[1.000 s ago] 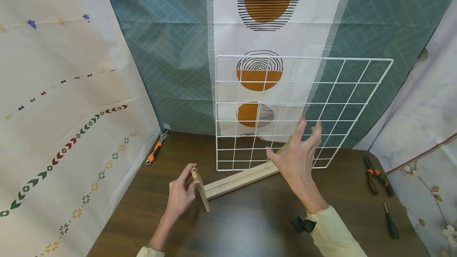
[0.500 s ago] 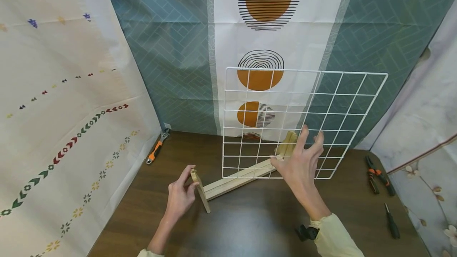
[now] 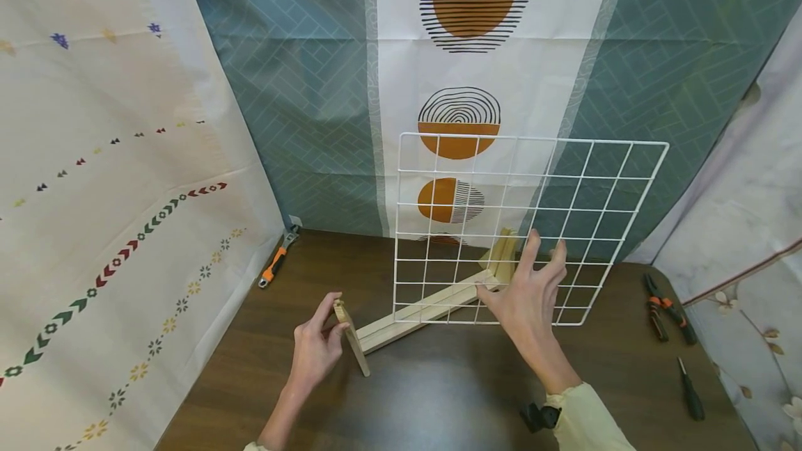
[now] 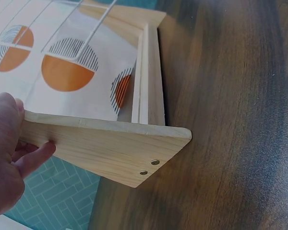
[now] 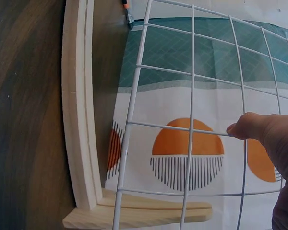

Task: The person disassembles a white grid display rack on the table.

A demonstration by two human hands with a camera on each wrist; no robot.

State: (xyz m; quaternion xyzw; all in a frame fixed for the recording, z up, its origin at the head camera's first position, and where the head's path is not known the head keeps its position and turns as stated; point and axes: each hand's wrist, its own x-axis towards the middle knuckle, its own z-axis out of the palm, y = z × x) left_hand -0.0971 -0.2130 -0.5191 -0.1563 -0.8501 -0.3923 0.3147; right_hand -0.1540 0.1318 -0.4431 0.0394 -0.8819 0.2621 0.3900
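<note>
My left hand (image 3: 317,346) pinches the upper part of an upright wooden end piece (image 3: 352,339). In the left wrist view two round metal fasteners (image 4: 155,162) show on that piece. From it a grooved wooden bar (image 3: 382,334) runs along the table to a second end piece (image 5: 153,215), farther back on the right. My right hand (image 3: 531,298) holds a white wire grid panel (image 3: 535,138), its thumb on the near side and some fingertips hidden. The grid is raised and tilted; its lower edge stands apart from the bar in both wrist views.
An orange-handled adjustable wrench (image 3: 276,262) lies at the table's back left. Pliers (image 3: 670,308) and a dark green screwdriver (image 3: 690,390) lie near the right edge. Patterned cloths (image 3: 313,103) hang around the brown table (image 3: 432,402).
The wire grid has come down toward the wooden bar in my right hand, and its left edge has shifted rightward. My left hand stays on the end piece, almost unmoved.
</note>
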